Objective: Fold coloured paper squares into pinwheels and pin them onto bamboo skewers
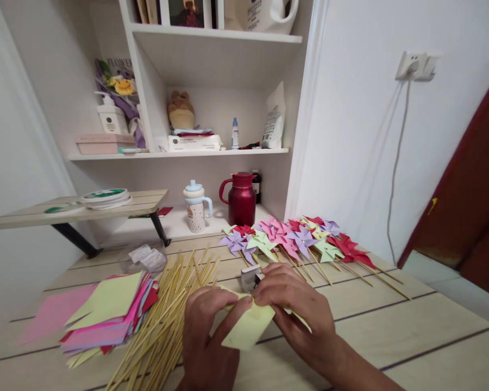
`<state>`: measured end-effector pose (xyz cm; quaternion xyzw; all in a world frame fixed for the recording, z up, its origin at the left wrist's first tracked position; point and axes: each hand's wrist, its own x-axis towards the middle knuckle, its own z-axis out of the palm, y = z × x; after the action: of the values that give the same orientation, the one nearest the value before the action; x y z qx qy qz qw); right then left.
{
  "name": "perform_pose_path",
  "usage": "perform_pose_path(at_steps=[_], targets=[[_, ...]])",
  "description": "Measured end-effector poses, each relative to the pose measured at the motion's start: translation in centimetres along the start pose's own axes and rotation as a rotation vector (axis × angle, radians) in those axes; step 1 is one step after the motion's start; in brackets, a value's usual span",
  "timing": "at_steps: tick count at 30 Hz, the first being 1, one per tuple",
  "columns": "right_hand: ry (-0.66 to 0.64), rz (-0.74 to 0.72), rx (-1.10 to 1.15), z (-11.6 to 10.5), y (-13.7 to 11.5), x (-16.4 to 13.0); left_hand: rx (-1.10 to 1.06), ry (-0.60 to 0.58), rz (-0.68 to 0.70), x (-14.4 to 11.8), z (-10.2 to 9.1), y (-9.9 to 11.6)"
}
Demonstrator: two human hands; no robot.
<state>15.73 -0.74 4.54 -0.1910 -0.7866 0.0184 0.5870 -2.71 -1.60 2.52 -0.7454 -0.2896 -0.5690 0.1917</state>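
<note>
My left hand and my right hand meet over the table's near middle. Both pinch a pale yellow-green paper sheet, folded at its centre, with one corner hanging down toward me. Just behind my fingers stands a small grey stapler-like tool. A heap of bamboo sticks lies left of my left hand. Further left is a stack of coloured paper squares. Finished paper pinwheels on sticks lie fanned out behind my right hand.
The wooden table runs to the white wall on the right. A red thermos jug and a small spouted cup stand at the back. White shelves above hold bottles and boxes. A low bench with round tape rolls sits left.
</note>
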Motion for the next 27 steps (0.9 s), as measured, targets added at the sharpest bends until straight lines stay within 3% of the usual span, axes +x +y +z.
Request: perform_pose_path(at_steps=[3,7,11,14,18,22,24,27], targets=[[-0.002,0.017,-0.027,0.1,-0.1,0.0,-0.031,-0.015,-0.075,-0.3,0.2,-0.1],[0.014,0.049,0.001,0.5,0.0,0.0,-0.102,-0.011,-0.297,-0.2,0.9,0.3],[0.082,0.321,0.095,0.9,0.4,-0.3,-0.290,0.013,-0.536,0.2,1.9,0.6],[0.114,0.559,0.157,1.1,0.9,-0.4,-0.461,-0.041,-0.789,0.2,2.6,0.4],[0.088,0.659,0.259,0.9,1.5,-0.2,-0.606,-0.095,-1.013,-0.4,3.2,-0.3],[0.051,0.687,0.302,0.8,1.7,0.0,-0.574,-0.061,-0.999,-0.4,3.1,-0.4],[0.048,0.691,0.298,0.7,1.5,0.0,-0.466,-0.042,-0.897,-0.2,2.8,-0.3],[0.021,0.645,0.271,0.4,1.3,0.1,-0.282,-0.047,-0.642,-0.1,2.3,-0.1]])
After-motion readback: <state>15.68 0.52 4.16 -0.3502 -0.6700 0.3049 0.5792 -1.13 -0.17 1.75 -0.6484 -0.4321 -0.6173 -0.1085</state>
